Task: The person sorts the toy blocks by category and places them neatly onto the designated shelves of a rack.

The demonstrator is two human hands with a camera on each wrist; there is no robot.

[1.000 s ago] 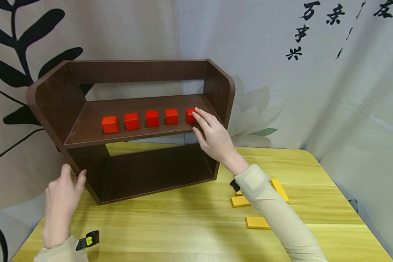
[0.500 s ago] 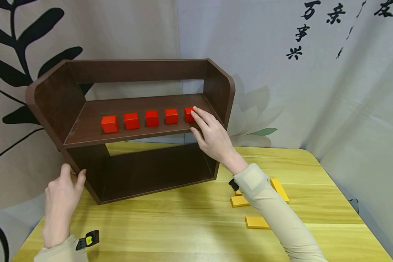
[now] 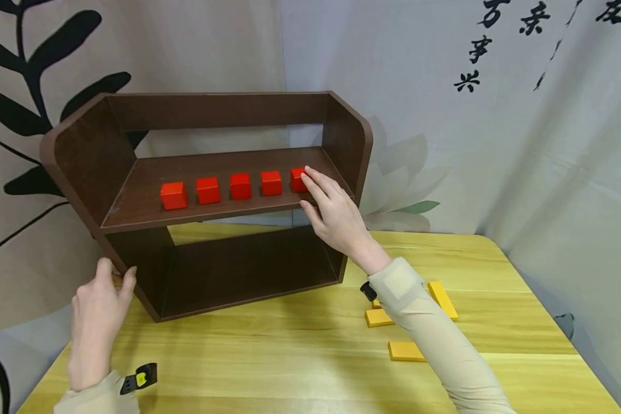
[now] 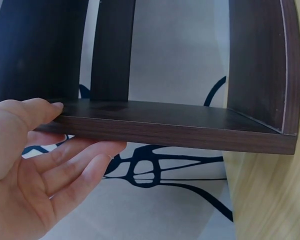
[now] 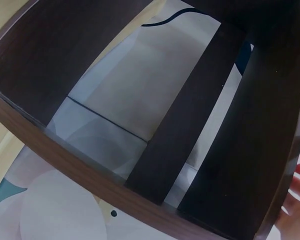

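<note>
A dark brown wooden shelf [image 3: 227,215] stands on the table, with several red blocks [image 3: 240,187] in a row on its upper board. My left hand [image 3: 100,316] grips the front edge of its left side panel. In the left wrist view the thumb [image 4: 45,110] lies on the inner face and the other fingers are on the outer side. At the row's right end, fingertips of my right hand [image 3: 338,221] touch the rightmost red block [image 3: 297,180], partly hiding it. That thumb lies by the board's front edge. The right wrist view shows only some fingers [image 5: 296,200] at its edge.
Several yellow blocks [image 3: 406,351] lie on the wooden table [image 3: 290,368] to the right, some partly covered by my right sleeve. A patterned cloth [image 3: 419,115] hangs behind the shelf. The shelf's lower compartment [image 3: 248,264] faces me.
The rightmost red block and my right fingertips have shifted very slightly left. My left hand stays on the side panel, and the other blocks keep their places.
</note>
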